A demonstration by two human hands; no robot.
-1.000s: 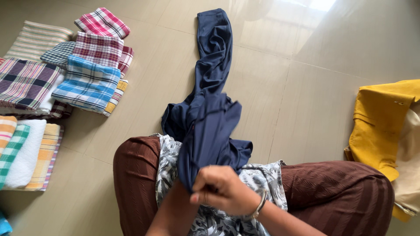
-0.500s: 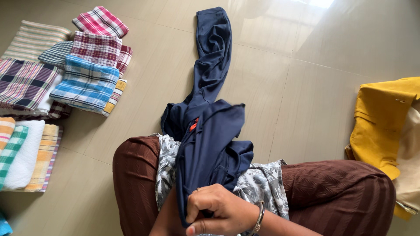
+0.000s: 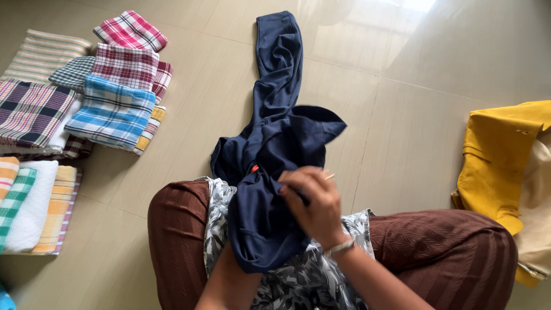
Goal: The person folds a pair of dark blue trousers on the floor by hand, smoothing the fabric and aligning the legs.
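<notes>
A navy blue garment (image 3: pixel 275 143) lies from my lap out across the tiled floor, one long leg or sleeve stretching away from me. A small red tag (image 3: pixel 254 169) shows near its middle. My right hand (image 3: pixel 313 204), with a bangle at the wrist, pinches a fold of the navy cloth above my lap. My left forearm (image 3: pixel 227 284) runs up under the garment's near end, and the cloth hides that hand. I sit cross-legged in brown trousers (image 3: pixel 447 247) and a grey patterned top.
Folded checked and striped towels are stacked at the left, with a blue checked one (image 3: pixel 112 112) on top and a red checked one (image 3: pixel 131 31) behind it. More folded striped towels (image 3: pixel 34 206) lie at the lower left. A yellow garment (image 3: pixel 499 155) lies at the right edge.
My right hand has risen from low on my lap to the garment's middle. The navy cloth's upper fold has spread out to the right.
</notes>
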